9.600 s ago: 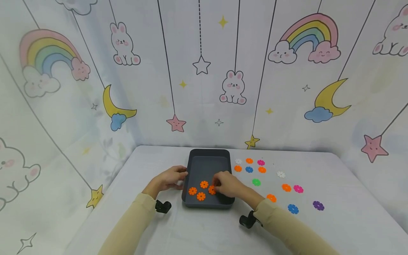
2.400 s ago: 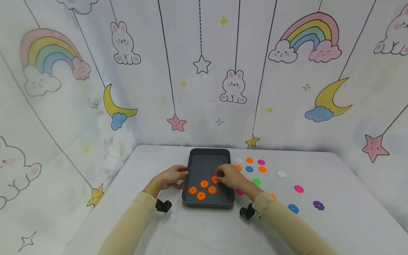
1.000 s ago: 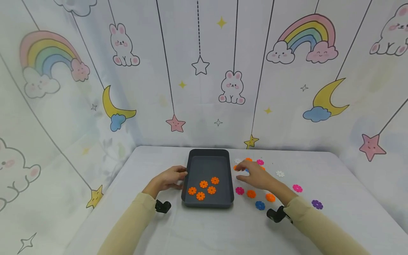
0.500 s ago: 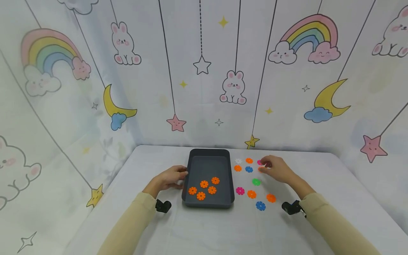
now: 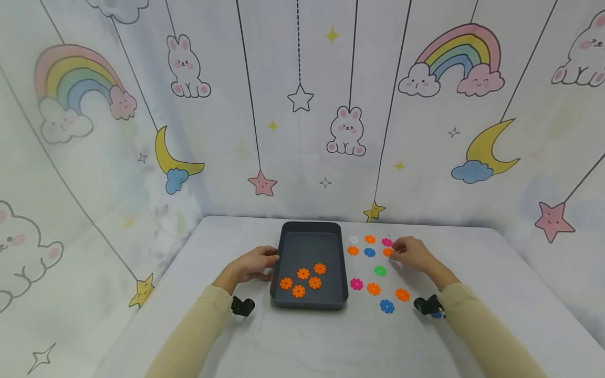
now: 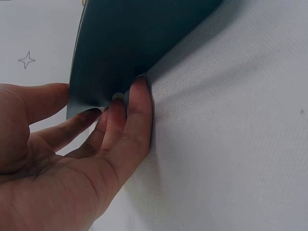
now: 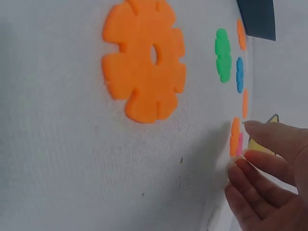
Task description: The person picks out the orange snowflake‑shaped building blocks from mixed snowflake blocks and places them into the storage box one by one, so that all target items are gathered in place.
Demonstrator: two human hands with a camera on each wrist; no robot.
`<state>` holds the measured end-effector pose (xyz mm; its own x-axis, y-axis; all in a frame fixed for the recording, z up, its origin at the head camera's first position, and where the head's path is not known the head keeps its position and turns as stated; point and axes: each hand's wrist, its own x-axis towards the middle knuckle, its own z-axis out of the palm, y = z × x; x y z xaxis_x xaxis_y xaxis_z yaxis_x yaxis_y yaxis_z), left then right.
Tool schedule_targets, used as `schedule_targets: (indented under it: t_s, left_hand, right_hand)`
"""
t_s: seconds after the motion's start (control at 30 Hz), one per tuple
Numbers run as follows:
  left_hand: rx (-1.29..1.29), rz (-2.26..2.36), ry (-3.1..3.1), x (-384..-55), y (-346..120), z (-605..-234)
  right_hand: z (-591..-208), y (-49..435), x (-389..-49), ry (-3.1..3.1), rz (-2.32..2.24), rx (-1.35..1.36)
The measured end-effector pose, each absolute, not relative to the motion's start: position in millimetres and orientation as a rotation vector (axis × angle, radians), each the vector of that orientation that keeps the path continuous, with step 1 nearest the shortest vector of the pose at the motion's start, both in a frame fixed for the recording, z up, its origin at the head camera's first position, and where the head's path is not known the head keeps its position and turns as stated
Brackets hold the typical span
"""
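Observation:
A dark grey rectangular tray [image 5: 309,247] stands on the table with several orange notched plastic discs [image 5: 299,291] in its near half. My left hand [image 5: 252,264] holds the tray's left side. In the left wrist view its fingers [image 6: 137,110] lie along the outer wall, with the thumb at the rim. My right hand [image 5: 413,254] is low over the table, right of the tray. Its thumb and fingertips are at an orange disc [image 5: 387,252]; in the right wrist view a gap shows between thumb and forefinger [image 7: 269,163]. A pink disc [image 5: 387,242] lies just behind.
Between tray and right hand lie white [image 5: 353,240], blue [image 5: 369,252] and green [image 5: 380,271] discs. Nearer are a magenta disc [image 5: 356,284], an orange one [image 5: 374,289] and another blue one [image 5: 387,306]. The right sleeve [image 5: 487,325] partly covers a blue disc. A patterned cloth backs the table.
The tray holds one more orange disc than at first. My right hand has left the tray, moved right, and its fingers have lowered to the disc. My left hand stays put.

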<state>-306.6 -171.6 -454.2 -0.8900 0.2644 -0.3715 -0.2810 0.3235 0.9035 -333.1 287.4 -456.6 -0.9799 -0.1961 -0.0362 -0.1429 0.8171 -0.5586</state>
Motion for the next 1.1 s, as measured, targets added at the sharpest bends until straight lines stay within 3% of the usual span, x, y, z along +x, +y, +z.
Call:
schedule_targets:
  t_s: [1.1]
  left_hand:
    - [-0.009,1.578,2.145,-308.0,-171.2,-454.3]
  right_hand:
    - [-456.5,286.6,-332.1,2.910,-0.922,-0.172]
